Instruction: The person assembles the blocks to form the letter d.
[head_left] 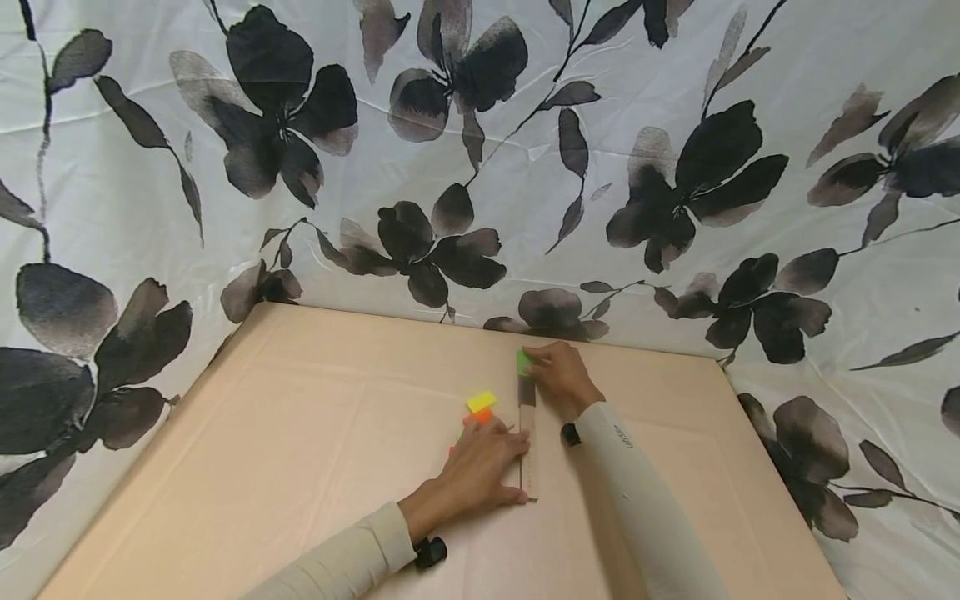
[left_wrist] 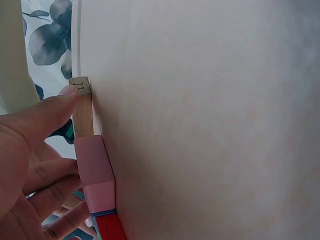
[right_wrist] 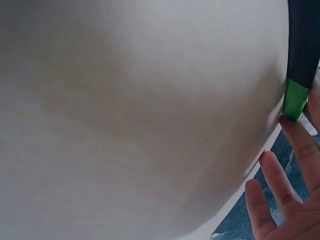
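A wooden ruler lies lengthwise on the board, with a black stick with a green end in line at its far end. My right hand pinches the green end, its index fingertip against the tip in the right wrist view. My left hand lies along the ruler's left side. Its thumb touches the near end, marked with printed figures, in the left wrist view. Its other fingers are spread near a pink eraser-like block and a red piece. The hand hides part of these in the head view.
A yellow piece and an orange piece sit just beyond my left fingers. The pale tan board has its far edge close past my right hand. Floral cloth surrounds the board.
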